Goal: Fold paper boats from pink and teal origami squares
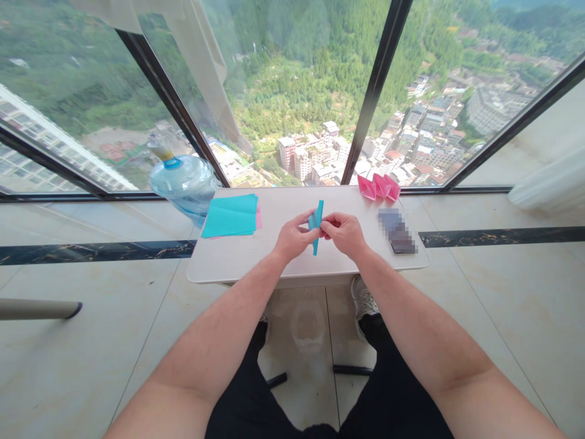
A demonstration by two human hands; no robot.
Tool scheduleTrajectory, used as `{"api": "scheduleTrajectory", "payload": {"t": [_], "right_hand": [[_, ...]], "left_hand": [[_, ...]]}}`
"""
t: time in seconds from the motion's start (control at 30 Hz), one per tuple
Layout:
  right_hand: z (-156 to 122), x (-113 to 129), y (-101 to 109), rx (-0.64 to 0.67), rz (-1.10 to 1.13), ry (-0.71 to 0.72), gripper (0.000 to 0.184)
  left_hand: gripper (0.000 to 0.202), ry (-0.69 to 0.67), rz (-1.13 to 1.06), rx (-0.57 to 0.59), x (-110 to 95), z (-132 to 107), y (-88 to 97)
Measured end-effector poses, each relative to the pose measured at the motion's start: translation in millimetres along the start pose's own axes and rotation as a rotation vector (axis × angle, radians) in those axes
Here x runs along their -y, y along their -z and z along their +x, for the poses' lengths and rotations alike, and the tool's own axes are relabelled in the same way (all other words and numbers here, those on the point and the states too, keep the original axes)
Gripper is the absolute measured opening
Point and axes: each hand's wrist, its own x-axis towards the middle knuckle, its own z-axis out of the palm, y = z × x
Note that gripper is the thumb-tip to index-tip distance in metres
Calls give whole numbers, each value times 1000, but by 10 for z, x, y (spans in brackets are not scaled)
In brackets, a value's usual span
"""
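Observation:
A piece of folded blue paper is held upright above the middle of the small white table. My left hand grips its left side, thumb in front and fingers behind. At its right edge, my right hand pinches the paper between thumb and fingertips. The folded piece is narrow, with a long strip along its right side. To the left lies a stack of flat blue paper sheets, with a pink sheet showing from beneath. Several folded pink paper shapes stand at the table's back right corner.
A phone-like dark object, partly pixelated, lies on the right of the white table. A large water bottle stands behind the table's left end. Tall windows with dark frames rise behind. My shoes are under the table.

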Motion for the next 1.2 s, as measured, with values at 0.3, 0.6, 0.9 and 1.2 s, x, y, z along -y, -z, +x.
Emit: {"api": "scheduleTrajectory", "payload": {"t": [0.3, 0.6, 0.9, 1.2], "right_hand": [[-55, -69, -4, -122, -495, 203, 14], [-71, -19, -28, -156, -565, 144, 3], [-39, -74, 24, -79, -579, 152, 17], [-69, -32, -63, -43, -703, 144, 24]], "left_hand": [[67, -97, 192, -44, -75, -68, -8], [64, -222, 242, -42, -49, -90, -103], [65, -118, 102, 3, 1, -48, -103], [38, -62, 290, -129, -81, -90, -139]]}}
